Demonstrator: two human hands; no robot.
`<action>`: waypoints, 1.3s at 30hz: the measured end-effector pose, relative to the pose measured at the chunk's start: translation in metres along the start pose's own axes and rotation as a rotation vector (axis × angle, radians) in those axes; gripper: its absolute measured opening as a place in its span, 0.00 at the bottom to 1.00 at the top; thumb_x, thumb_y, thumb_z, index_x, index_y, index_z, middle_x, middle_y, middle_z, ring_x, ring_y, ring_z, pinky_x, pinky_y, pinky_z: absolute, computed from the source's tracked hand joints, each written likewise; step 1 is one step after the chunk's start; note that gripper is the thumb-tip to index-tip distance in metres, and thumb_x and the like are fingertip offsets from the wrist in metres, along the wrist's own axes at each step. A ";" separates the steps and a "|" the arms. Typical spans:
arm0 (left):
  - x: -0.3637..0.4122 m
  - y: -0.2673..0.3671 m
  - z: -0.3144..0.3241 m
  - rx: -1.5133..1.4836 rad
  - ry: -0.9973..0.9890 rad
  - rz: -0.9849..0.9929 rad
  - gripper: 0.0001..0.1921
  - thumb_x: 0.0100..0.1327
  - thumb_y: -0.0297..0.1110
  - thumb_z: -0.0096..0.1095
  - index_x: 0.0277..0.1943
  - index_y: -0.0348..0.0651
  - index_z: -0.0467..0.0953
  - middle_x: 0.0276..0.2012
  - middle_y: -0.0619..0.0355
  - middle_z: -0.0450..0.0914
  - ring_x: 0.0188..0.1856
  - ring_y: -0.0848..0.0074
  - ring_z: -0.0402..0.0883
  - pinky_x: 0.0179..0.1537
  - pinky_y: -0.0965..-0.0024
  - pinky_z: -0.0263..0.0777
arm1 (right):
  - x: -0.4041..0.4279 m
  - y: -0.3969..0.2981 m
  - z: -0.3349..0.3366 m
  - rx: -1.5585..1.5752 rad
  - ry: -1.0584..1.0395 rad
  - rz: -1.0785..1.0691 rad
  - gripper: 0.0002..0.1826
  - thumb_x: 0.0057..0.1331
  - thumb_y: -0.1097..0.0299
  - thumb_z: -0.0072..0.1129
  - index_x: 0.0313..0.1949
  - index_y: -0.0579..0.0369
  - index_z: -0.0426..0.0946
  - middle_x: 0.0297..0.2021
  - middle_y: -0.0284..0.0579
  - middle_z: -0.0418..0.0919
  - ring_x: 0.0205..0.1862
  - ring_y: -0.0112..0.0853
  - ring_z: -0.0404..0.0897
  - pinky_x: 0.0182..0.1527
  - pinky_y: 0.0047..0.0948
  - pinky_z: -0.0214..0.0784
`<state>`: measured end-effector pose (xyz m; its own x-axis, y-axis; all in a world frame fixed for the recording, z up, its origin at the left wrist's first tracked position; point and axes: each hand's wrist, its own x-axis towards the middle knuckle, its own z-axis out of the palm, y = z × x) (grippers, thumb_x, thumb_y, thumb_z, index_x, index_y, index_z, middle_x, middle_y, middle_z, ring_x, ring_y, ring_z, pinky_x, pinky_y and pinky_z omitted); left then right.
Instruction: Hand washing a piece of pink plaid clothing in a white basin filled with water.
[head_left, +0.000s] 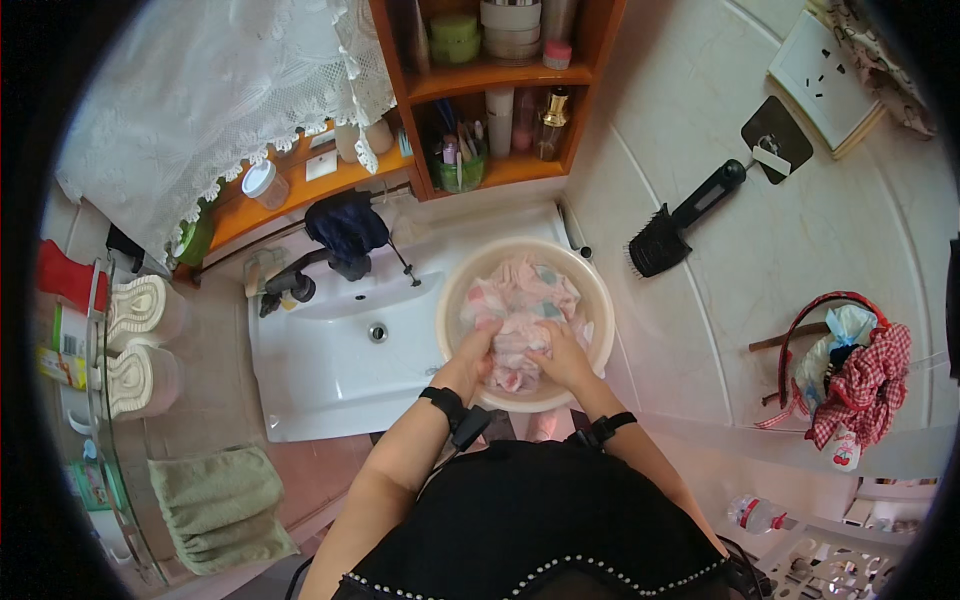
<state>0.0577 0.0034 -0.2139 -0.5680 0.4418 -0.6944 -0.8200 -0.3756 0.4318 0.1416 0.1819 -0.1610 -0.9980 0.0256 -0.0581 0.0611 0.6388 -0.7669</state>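
A round cream plastic basin (445, 315) rests on the right end of the white washbasin (322, 390). In it lies a wet, bunched pink garment (525, 289) with pale and grey-green patches. My left hand (477, 351) grips the cloth's near left part, its fingertips partly hidden in the folds. My right hand (561, 357) holds the same bunch from the right, thumb and fingers pressed into it. Both wrists wear black straps, and a small dark device sits by the left one.
A black faucet (292, 283) stands left of the basin, near a dark blue cloth (346, 225). Orange wooden shelves (495, 84) hold jars and bottles behind. A black hairbrush (679, 225) hangs on the right wall. A green towel (221, 506) hangs at the left.
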 end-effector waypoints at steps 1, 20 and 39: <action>0.000 0.000 0.001 0.004 -0.004 -0.011 0.17 0.67 0.37 0.54 0.55 0.37 0.69 0.49 0.50 0.77 0.49 0.61 0.79 0.50 0.55 0.77 | 0.000 0.002 0.000 0.002 -0.003 0.002 0.32 0.53 0.60 0.67 0.56 0.51 0.65 0.53 0.59 0.66 0.56 0.53 0.67 0.57 0.41 0.62; -0.011 0.004 0.003 0.011 -0.006 -0.053 0.18 0.66 0.37 0.55 0.54 0.36 0.70 0.48 0.50 0.78 0.50 0.61 0.79 0.50 0.53 0.76 | -0.005 -0.004 0.003 0.019 -0.049 0.061 0.36 0.53 0.59 0.68 0.59 0.54 0.63 0.53 0.61 0.66 0.57 0.53 0.67 0.58 0.40 0.61; -0.042 0.001 0.017 0.377 0.039 0.063 0.21 0.66 0.42 0.58 0.55 0.37 0.68 0.44 0.54 0.77 0.40 0.69 0.79 0.34 0.63 0.77 | -0.018 -0.016 -0.010 -0.017 -0.026 0.006 0.30 0.55 0.69 0.63 0.58 0.44 0.67 0.54 0.57 0.64 0.52 0.50 0.70 0.54 0.39 0.65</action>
<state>0.0795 -0.0017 -0.1747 -0.6211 0.3933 -0.6779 -0.7558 -0.0717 0.6509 0.1586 0.1791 -0.1415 -0.9968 0.0090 -0.0794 0.0661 0.6513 -0.7559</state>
